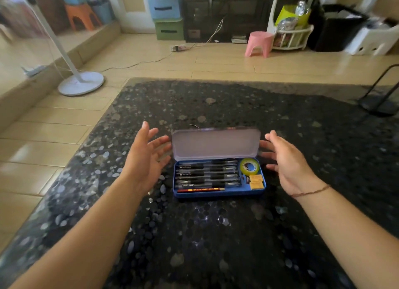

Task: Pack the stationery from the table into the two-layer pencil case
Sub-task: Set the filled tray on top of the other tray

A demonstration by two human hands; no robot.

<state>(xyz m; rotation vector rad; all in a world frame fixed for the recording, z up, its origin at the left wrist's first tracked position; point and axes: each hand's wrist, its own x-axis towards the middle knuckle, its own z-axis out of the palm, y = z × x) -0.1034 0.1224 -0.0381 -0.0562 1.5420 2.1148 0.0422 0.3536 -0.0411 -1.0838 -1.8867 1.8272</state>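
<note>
A blue pencil case (218, 194) lies open on the black speckled table (216, 234), its pale lid (216, 144) standing up at the back. Inside lie several black pens (207, 174), a red pencil (200, 189) along the front, a yellow-green tape roll (249, 166) and two yellow erasers (256, 182) at the right. My left hand (146, 157) hovers just left of the lid, fingers spread. My right hand (285, 159) hovers just right of it, fingers relaxed. Neither hand holds anything.
A black wire stand (377, 94) sits at the table's far right corner. Beyond the table are a white fan base (81, 82) on the tiled floor, a pink stool (259, 43) and storage boxes (166, 14).
</note>
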